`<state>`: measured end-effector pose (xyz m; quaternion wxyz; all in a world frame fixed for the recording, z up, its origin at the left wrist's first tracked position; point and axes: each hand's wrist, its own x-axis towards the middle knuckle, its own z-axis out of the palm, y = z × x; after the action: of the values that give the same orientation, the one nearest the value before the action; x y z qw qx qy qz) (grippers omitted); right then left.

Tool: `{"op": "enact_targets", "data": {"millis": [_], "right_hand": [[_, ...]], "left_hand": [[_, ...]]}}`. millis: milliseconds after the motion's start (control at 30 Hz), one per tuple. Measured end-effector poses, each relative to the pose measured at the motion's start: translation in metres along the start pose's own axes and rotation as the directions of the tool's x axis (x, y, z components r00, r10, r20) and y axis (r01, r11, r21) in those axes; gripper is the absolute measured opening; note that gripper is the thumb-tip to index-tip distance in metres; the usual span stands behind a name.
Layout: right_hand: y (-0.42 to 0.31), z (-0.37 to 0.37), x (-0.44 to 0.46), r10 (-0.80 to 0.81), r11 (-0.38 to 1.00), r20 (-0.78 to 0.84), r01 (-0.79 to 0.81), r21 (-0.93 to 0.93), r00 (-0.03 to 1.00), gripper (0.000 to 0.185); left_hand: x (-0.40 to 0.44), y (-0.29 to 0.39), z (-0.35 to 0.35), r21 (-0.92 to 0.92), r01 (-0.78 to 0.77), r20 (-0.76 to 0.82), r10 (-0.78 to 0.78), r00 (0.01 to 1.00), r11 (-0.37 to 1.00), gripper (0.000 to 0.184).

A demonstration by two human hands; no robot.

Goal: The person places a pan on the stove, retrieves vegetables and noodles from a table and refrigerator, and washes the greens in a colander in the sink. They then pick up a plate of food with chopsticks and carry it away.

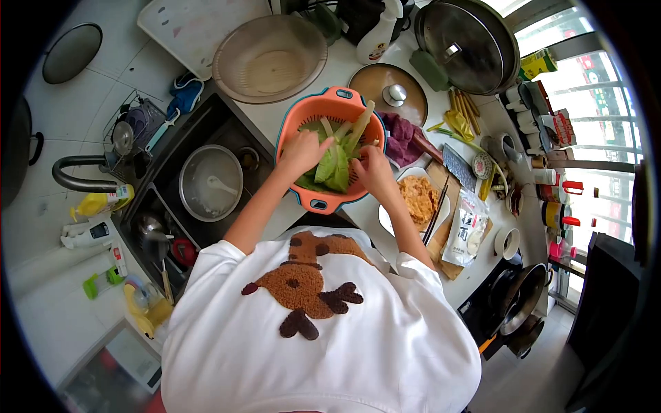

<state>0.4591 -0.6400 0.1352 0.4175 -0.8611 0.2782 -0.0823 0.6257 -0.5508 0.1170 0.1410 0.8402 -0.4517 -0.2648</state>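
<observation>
An orange basket (329,203) with a blue-trimmed rim stands on the counter in front of me. Green leafy vegetables (334,167) with pale stalks lie inside it. My left hand (303,151) reaches over the basket's left side, its fingers closed on the leaves. On the right side, my right hand (374,168) is inside the rim with its fingers bent together at the edge of the leaves; what its fingertips hold is too small to make out.
A dark sink (237,131) holding a metal bowl (206,196) is on the left. A plastic basin (270,58) and a lid (406,76) stand behind. To the right are a plate of orange food (417,199), chopsticks (436,210), a noodle packet (468,227) and pans (520,296).
</observation>
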Motion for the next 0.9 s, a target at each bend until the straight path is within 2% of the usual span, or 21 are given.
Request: {"op": "enact_targets", "data": {"millis": [33,67,100,133,200,233,267,300,333,367,400,433,467,533,567,600,633,700,800,833,900], "right_hand": [[-0.004,0.000,-0.001,0.177,0.984,0.062,-0.179,0.027,0.982,0.034],[-0.006,0.001,0.000,0.344,0.935,0.129,-0.352,0.044,0.930,0.036],[0.005,0.014,0.000,0.358,0.927,0.134,-0.369,0.067,0.924,0.045],[0.012,0.029,0.001,0.229,0.960,-0.011,-0.224,0.169,0.973,0.055],[0.019,0.047,0.003,0.183,0.983,-0.113,-0.178,0.048,0.977,0.061],[0.019,0.055,0.006,0.159,0.986,-0.171,-0.164,-0.016,0.972,0.063],[0.019,0.062,0.009,0.131,0.985,-0.226,-0.153,-0.081,0.965,0.064],[0.023,0.069,0.014,0.149,0.979,-0.308,-0.184,-0.088,0.940,0.060],[0.029,0.070,0.020,0.157,0.978,-0.308,-0.190,-0.083,0.938,0.060],[0.035,0.071,0.027,0.259,0.962,-0.297,-0.220,0.160,0.919,0.056],[0.040,0.072,0.034,0.353,0.890,-0.261,-0.237,0.390,0.898,0.053],[0.043,0.077,0.039,0.299,0.939,-0.372,-0.200,0.280,0.879,0.046],[0.049,0.076,0.040,0.298,0.939,-0.367,-0.201,0.280,0.881,0.046],[0.041,0.060,0.043,0.388,0.840,-0.236,-0.236,0.488,0.891,0.041],[0.033,0.055,0.039,0.419,0.789,-0.265,-0.205,0.579,0.868,0.029],[0.032,0.055,0.038,0.417,0.789,-0.266,-0.202,0.580,0.869,0.029],[0.033,0.055,0.036,0.392,0.789,-0.313,-0.140,0.599,0.865,0.024],[0.015,0.041,0.031,0.362,0.782,-0.347,-0.079,0.618,0.865,0.025],[-0.010,0.023,0.026,0.265,0.711,-0.331,0.048,0.701,0.906,0.028],[-0.024,0.015,0.025,0.178,0.766,-0.384,0.118,0.632,0.906,0.030],[-0.042,0.003,0.026,0.179,0.722,-0.381,0.142,0.677,0.907,0.033]], "left_hand": [[0.013,0.005,0.017,0.006,-0.005,0.009,0.005,1.000,1.000,0.035],[0.024,0.009,0.035,0.068,0.000,-0.157,0.011,0.988,0.998,0.045],[0.035,0.012,0.049,0.128,0.012,-0.319,0.030,0.947,0.992,0.056],[0.044,0.016,0.057,0.136,0.004,-0.312,0.039,0.949,0.991,0.056],[0.059,0.018,0.071,-0.112,0.037,-0.346,-0.074,0.935,0.993,0.069],[0.065,0.015,0.074,-0.407,0.018,-0.292,-0.148,0.945,0.913,0.066],[0.067,0.010,0.077,-0.404,0.020,-0.285,-0.147,0.947,0.914,0.066],[0.067,0.006,0.077,-0.572,0.051,-0.190,-0.192,0.963,0.818,0.063],[0.067,0.002,0.078,-0.717,0.093,-0.087,-0.220,0.972,0.691,0.060],[0.066,0.000,0.080,-0.755,0.102,-0.065,-0.229,0.971,0.648,0.050],[0.067,-0.005,0.078,-0.755,0.105,-0.063,-0.231,0.971,0.647,0.050],[0.067,-0.011,0.075,-0.812,0.127,0.062,-0.132,0.989,0.570,0.045],[0.067,-0.015,0.073,-0.857,0.162,0.175,-0.019,0.984,0.489,0.041],[0.062,-0.013,0.063,-0.827,0.175,0.179,-0.046,0.983,0.534,0.034],[0.058,-0.012,0.057,-0.809,0.195,0.229,-0.008,0.973,0.554,0.033],[0.050,-0.007,0.045,-0.789,0.216,0.282,0.027,0.959,0.575,0.031],[0.040,-0.001,0.034,-0.789,0.216,0.281,0.026,0.959,0.575,0.031],[0.019,0.009,0.010,-0.827,0.048,0.143,0.127,0.982,0.560,0.025],[-0.003,0.015,-0.015,-0.847,0.032,0.093,0.089,0.992,0.531,0.023],[-0.009,0.016,-0.022,-0.826,0.010,0.061,0.072,0.996,0.563,0.021],[-0.025,0.025,-0.044,-0.848,-0.054,-0.014,0.080,0.997,0.528,0.020]]}}
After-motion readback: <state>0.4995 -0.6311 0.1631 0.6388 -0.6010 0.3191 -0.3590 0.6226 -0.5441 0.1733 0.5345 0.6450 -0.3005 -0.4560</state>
